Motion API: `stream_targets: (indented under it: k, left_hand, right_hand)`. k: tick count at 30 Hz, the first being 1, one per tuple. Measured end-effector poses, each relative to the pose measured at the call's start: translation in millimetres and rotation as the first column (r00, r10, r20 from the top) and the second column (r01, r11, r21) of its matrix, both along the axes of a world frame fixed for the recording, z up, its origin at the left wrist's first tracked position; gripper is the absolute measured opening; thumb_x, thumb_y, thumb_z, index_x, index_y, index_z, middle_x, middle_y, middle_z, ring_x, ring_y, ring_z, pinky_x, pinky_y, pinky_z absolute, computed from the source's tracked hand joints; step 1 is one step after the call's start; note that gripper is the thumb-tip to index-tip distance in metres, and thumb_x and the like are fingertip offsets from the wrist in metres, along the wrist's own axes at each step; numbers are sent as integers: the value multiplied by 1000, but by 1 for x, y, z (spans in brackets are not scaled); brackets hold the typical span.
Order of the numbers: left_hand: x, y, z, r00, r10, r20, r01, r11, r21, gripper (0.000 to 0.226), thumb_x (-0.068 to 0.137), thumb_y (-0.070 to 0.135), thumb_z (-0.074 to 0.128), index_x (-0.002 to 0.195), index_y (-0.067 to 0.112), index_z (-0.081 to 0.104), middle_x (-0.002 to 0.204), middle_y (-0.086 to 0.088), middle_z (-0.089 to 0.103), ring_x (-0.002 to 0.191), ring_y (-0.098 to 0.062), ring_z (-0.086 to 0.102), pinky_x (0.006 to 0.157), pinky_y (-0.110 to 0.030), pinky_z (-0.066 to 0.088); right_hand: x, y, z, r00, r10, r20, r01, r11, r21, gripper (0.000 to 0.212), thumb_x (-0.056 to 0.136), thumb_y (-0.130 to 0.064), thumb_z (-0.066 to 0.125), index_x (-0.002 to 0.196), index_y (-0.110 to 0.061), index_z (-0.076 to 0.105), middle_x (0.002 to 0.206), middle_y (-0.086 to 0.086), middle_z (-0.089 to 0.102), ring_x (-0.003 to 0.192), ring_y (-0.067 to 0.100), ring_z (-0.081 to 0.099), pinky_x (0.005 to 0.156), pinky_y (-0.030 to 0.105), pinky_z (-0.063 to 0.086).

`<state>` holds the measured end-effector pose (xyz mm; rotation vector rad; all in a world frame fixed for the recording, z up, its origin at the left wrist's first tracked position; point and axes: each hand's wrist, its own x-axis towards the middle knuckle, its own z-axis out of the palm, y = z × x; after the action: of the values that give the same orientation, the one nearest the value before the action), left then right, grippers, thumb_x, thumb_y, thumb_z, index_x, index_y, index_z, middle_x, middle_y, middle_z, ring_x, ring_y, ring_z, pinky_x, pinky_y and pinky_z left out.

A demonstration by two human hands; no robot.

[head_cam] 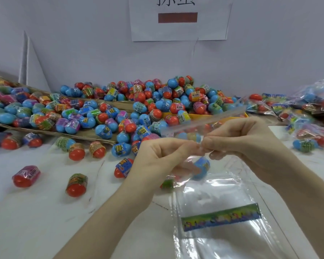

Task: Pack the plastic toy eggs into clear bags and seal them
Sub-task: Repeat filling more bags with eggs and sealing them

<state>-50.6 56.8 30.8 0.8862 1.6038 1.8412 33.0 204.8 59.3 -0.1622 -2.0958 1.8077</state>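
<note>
Fingertips of left hand [157,157] and right hand [238,141] pinch a clear strip [204,121] above the clear bag [223,212] near the tabletop's [45,212] front edge.

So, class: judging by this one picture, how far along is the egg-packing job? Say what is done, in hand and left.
Done: filled bags lie heaped at the right. In hand: the left hand and right hand both pinch a clear bag above the table; it looks blurred, with an egg or two showing through. Left: a large pile of loose eggs remains unpacked, and a flat empty bag lies ready.
</note>
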Motion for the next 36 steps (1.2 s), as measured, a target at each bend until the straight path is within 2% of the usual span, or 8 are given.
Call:
stream_targets:
  k: [10,16,19,22,25,28,31,36]
  left_hand:
    - [-4,-1,1,979,13,202,-42,989,139,21,58,30,69,43,15,63,43,4,55,39,-4,51,46,-14,46]
    - [-6,3,-3,857,513,56,-516,848,124,54,52,55,65,96,26,55,90,6,61,67,8,59,59,-7,46]
    - [-4,4,-2,797,590,-127,-556,800,224,36,65,54,68,88,32,52,80,10,60,69,12,56,62,-4,43]
    - [-2,10,1,985,168,-37,-164,982,89,30,69,56,67,86,32,63,101,16,69,77,10,63,69,-15,50]
    - [1,6,-2,998,43,42,-49,983,176,48,58,64,70,94,31,70,97,10,72,89,-7,69,70,-21,55]
    - [-5,-1,0,982,88,167,-124,967,222,24,72,34,57,80,22,76,79,-4,74,67,-16,71,54,-21,54]
    - [-4,-1,3,989,41,140,-66,982,178,25,72,29,53,76,21,76,72,-3,73,59,-16,69,52,-22,54]
    - [-5,-4,3,999,2,40,-5,997,78,25,64,30,62,84,20,76,75,-1,73,62,-12,68,57,-23,56]
  right_hand:
    - [5,0,2,940,342,1,-340,936,-94,34,58,-35,74,90,-23,75,78,4,73,64,15,69,62,20,54]
    - [1,-10,-3,947,-240,-216,246,969,1,8,62,-15,75,69,-20,74,62,-1,70,50,13,64,51,17,52]
    - [0,-15,-9,662,-427,-617,725,572,382,13,78,-9,70,84,-20,69,63,-17,66,58,5,62,57,10,48]
    - [-4,-30,-19,722,-179,-668,676,383,629,10,79,-13,68,86,-9,73,69,-3,68,56,10,61,54,22,51]
    - [-6,-43,-19,902,79,-425,315,553,771,21,74,-28,68,89,-13,74,75,-3,71,66,10,64,56,26,51]
    - [-2,-41,-10,888,11,-461,244,838,489,23,71,-32,71,92,-22,70,80,-6,70,68,2,61,59,12,45]
    - [-1,-29,-3,866,-333,-373,419,890,179,41,58,-46,77,94,-32,64,79,-8,66,67,4,60,58,15,47]
    - [0,-18,1,995,-92,-27,90,995,-51,38,48,-33,72,80,-13,75,72,3,70,64,13,62,62,22,51]
